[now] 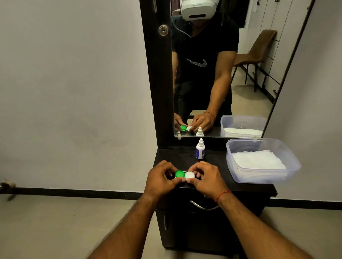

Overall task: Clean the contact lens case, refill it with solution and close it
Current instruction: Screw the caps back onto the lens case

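The contact lens case (184, 174) has a green cap on its left cup and a white cap on its right cup. It is held just above the front of the dark dresser top (214, 162). My left hand (160, 181) pinches the green-capped side between thumb and fingers. My right hand (205, 180) pinches the white-capped side the same way. A small white solution bottle (200, 149) with a blue label stands upright and capped behind the case, near the mirror.
A clear plastic tub (261, 160) holding white tissue sits on the right of the dresser top. A tall mirror (222, 63) rises behind it. A drawer handle (203, 206) is below the top's front edge. Grey floor lies to the left.
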